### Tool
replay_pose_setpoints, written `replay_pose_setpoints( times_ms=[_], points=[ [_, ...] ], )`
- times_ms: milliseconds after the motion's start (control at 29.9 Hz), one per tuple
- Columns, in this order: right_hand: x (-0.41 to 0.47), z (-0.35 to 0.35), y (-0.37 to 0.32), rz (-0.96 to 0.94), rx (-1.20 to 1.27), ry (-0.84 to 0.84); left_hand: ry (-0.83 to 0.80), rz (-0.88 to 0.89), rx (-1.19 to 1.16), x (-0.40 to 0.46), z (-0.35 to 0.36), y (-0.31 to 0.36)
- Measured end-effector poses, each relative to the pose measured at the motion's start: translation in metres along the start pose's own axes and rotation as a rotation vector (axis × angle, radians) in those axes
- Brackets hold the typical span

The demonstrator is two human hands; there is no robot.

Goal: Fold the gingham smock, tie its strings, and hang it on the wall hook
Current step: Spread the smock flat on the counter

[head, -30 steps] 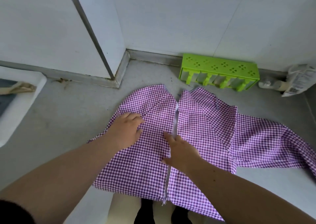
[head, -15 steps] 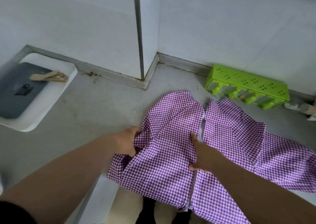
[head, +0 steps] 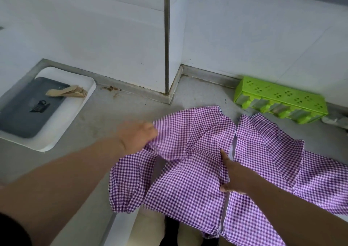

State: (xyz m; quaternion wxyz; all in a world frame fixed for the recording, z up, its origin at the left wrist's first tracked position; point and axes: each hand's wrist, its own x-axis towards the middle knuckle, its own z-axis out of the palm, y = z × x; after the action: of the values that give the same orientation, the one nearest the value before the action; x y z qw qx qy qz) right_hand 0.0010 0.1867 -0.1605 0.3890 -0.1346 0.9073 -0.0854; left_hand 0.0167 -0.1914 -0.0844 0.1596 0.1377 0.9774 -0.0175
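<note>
A purple-and-white gingham smock [head: 197,170] lies spread on a grey counter, its lower part hanging over the front edge. My left hand [head: 136,137] grips the smock's left edge and holds a fold of it lifted; the hand is blurred. A loose sleeve with a gathered cuff [head: 126,189] droops below that hand. My right hand [head: 232,176] lies flat with straight fingers on the cloth beside the white-edged centre opening. No strings and no wall hook are visible.
A green plastic rack [head: 280,99] lies against the back wall at right. A white tray [head: 56,131] with a grey mat, a black clip and brown paper scraps sits at left. White wall panels form a corner behind the counter [head: 105,125].
My left hand has gone from lying on the cloth to gripping the smock's left edge and pulling it up and left, freeing the sleeve. The camera has turned left. My right hand stays pressing.
</note>
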Motion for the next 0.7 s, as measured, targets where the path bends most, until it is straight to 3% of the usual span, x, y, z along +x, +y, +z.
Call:
replay_pose_setpoints(
  times_ms=[100,134,167,234,301,335,435,535,703],
  points=[
    [-0.002,-0.001,-0.004,0.014,0.001,-0.004,-0.585,-0.003,-0.169,-0.008,0.034,0.012],
    [-0.002,-0.002,-0.005,0.014,-0.003,0.002,-0.687,-0.054,-0.31,-0.008,0.039,0.013],
    [-0.002,-0.002,-0.004,0.019,-0.012,-0.003,-0.695,-0.136,-0.48,-0.006,0.041,0.011],
    [-0.002,-0.002,-0.006,0.037,-0.046,-0.023,-0.482,-0.275,-0.694,-0.001,0.044,0.007],
    [-0.001,-0.005,-0.011,0.089,-0.151,-0.017,-0.196,-0.419,-0.582,0.005,0.048,-0.002],
    [0.0,-0.005,-0.017,0.126,-0.256,0.012,-0.141,-0.497,-0.525,0.005,0.054,-0.008],
    [0.002,-0.006,-0.047,0.055,-0.514,0.144,-0.28,-0.657,-0.526,0.0,0.074,-0.02],
    [0.011,-0.003,-0.073,-0.121,-0.4,0.199,-0.354,-0.632,-0.507,0.001,0.091,-0.021],
    [0.04,-0.002,-0.082,0.02,-0.259,0.128,-0.41,-0.475,-0.609,0.001,0.079,-0.012]
  ],
)
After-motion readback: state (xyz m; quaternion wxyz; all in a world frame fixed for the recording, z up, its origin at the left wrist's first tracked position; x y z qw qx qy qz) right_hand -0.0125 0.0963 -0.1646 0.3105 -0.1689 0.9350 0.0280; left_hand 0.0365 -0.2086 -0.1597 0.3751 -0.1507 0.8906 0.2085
